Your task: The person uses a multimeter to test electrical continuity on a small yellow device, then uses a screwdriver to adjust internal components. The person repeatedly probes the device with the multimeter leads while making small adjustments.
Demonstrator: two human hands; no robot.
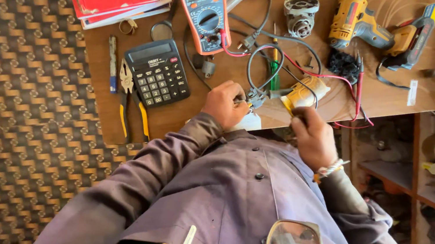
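Yellow and white, the small motor part (303, 95) sits pinched at the fingertips of the right hand (314, 137), its long axis running from about eight o'clock to two o'clock, away from the wrist. The left hand (225, 104) lies at nine o'clock from the part, fingers closed narrowly on a small dark connector (256, 96) from which black wires (263, 59) loop toward twelve o'clock. The two hands are near but apart; the right is the nearer, being in contact. On the wooden bench (386, 97), the orange multimeter (204, 5) stands at eleven o'clock of the hands, the black calculator (158, 72) at nine o'clock, the yellow drill (363, 26) at one o'clock.
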